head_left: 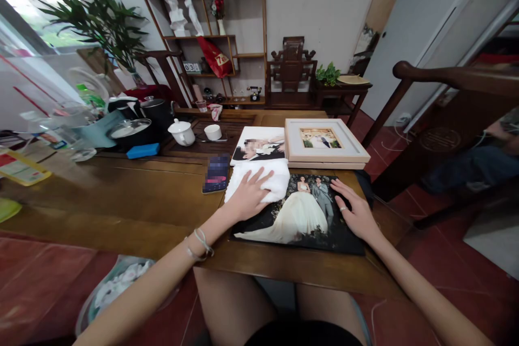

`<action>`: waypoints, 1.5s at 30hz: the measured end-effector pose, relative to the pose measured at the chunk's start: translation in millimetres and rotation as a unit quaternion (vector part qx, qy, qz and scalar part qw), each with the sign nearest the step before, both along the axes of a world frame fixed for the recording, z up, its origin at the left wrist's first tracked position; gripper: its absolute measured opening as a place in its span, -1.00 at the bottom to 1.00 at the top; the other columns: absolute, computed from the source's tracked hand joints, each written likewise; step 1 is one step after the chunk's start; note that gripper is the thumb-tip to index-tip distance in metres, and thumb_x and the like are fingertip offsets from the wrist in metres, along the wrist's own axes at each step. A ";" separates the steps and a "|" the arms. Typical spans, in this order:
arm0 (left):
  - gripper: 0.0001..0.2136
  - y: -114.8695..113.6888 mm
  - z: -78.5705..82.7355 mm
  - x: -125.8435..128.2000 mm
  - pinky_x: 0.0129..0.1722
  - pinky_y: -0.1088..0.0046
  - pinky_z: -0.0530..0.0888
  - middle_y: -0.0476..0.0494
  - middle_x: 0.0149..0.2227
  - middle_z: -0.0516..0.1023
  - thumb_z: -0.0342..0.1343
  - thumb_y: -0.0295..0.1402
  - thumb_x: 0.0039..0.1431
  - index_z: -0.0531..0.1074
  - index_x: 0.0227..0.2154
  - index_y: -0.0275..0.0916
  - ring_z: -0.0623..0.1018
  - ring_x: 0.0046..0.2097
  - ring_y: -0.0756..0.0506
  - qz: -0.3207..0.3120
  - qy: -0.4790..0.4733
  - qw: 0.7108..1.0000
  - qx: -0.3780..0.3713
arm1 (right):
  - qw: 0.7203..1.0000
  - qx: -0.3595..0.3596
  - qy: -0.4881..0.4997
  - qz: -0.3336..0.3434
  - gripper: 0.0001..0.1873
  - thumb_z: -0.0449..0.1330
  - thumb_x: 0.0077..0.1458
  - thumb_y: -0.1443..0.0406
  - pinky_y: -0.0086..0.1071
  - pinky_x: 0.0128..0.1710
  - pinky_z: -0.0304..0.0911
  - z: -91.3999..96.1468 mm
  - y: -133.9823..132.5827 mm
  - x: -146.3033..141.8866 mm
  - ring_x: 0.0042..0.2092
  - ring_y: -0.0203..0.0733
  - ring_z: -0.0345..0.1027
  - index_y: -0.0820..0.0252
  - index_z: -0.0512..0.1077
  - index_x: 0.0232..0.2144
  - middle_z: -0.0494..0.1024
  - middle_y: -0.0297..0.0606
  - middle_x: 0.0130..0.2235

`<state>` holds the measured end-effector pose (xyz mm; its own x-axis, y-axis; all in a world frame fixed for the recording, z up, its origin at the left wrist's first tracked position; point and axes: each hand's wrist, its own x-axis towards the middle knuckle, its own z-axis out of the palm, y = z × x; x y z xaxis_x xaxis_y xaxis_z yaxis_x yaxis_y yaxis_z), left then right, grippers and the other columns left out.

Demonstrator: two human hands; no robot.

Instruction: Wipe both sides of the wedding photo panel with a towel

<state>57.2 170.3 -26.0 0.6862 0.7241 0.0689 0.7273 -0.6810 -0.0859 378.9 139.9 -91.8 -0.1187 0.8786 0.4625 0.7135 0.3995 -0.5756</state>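
A large dark photo print (302, 216) of a couple in wedding dress lies flat on the wooden table (133, 200) in front of me. My left hand (248, 194) presses flat, fingers spread, on a folded white cloth (263, 179) that rests on the print's upper left corner. My right hand (354, 211) lies open on the print's right edge, a ring on one finger. Behind the print lie a second unframed photo (259, 146) and a light wooden picture frame (324, 143) holding a small photo.
A phone (217, 173) lies left of the cloth. A tea tray with white cups (182, 132), a kettle and a blue box (142, 150) stands further left. A carved chair back (446, 81) rises at right. A bin (117, 286) sits on the floor at left.
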 end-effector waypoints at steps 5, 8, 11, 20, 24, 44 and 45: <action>-0.79 -68.8 -1.3 3.8 0.25 -0.15 -0.07 -0.21 0.36 -0.10 0.18 -0.26 0.09 0.56 -0.25 -0.22 -0.12 0.35 -0.42 -0.044 -0.017 0.998 -0.048 | 1.000 0.005 0.012 -0.003 -0.61 -0.01 0.21 0.26 0.01 0.26 0.05 -1.0 -0.8 -1.3 0.24 -0.06 0.18 0.18 0.40 0.03 0.40 -0.08 0.16; -0.80 -108.7 0.9 6.9 0.23 -0.21 -0.13 -0.19 0.38 -0.20 0.25 -0.24 0.01 0.58 -0.30 -0.19 -0.20 0.34 -0.48 -0.097 -0.024 0.992 -0.074 | 1.000 0.004 0.019 0.002 -0.61 -0.01 0.21 0.26 0.01 0.26 0.04 -1.1 -1.0 -2.0 0.24 -0.05 0.18 0.17 0.40 0.03 0.40 -0.09 0.16; -0.77 -109.9 1.5 10.9 0.23 -0.20 -0.08 -0.19 0.38 -0.18 0.24 -0.24 0.02 0.57 -0.24 -0.17 -0.17 0.34 -0.47 -0.110 -0.027 0.991 -0.074 | 1.000 0.005 0.018 0.000 -0.61 -0.01 0.21 0.26 0.02 0.26 0.05 -0.7 -0.7 -2.5 0.24 -0.04 0.18 0.18 0.41 0.03 0.41 -0.08 0.15; -0.70 -2.0 0.4 32.4 0.21 -0.12 0.07 -0.19 0.33 0.04 0.02 -0.22 0.24 0.49 -0.07 -0.23 0.00 0.33 -0.40 -0.019 -0.001 1.000 -0.008 | 1.000 0.006 0.017 -0.003 -0.62 0.00 0.20 0.25 0.03 0.25 0.06 -1.1 0.1 -2.1 0.23 -0.04 0.20 0.17 0.42 0.01 0.41 -0.08 0.15; -0.70 -29.6 -2.3 41.2 0.20 -0.18 0.03 -0.24 0.34 0.02 0.08 -0.22 0.19 0.50 -0.09 -0.23 -0.04 0.33 -0.46 -0.045 0.002 0.999 -0.017 | 1.000 0.004 0.011 -0.004 -0.61 -0.01 0.20 0.26 0.03 0.25 0.06 -1.2 0.3 -2.4 0.23 -0.04 0.20 0.19 0.41 0.02 0.41 -0.05 0.15; -0.71 -46.8 -3.8 95.5 0.18 -0.22 0.06 -0.28 0.33 0.02 0.08 -0.19 0.19 0.52 -0.12 -0.22 0.00 0.31 -0.49 -0.042 -0.015 0.999 -0.004 | 1.000 -0.003 0.018 -0.001 -0.61 0.01 0.18 0.26 0.07 0.24 0.06 0.3 0.8 -3.0 0.24 0.01 0.19 0.17 0.42 0.02 0.41 -0.07 0.15; -0.72 -61.7 -4.6 96.4 0.18 -0.23 0.05 -0.29 0.33 0.01 0.09 -0.19 0.18 0.53 -0.14 -0.22 -0.01 0.31 -0.51 -0.053 -0.022 0.998 -0.007 | 1.000 -0.006 0.017 0.000 -0.61 0.01 0.19 0.26 0.07 0.24 0.06 1.0 0.6 -3.1 0.24 0.01 0.19 0.17 0.42 0.02 0.41 -0.06 0.15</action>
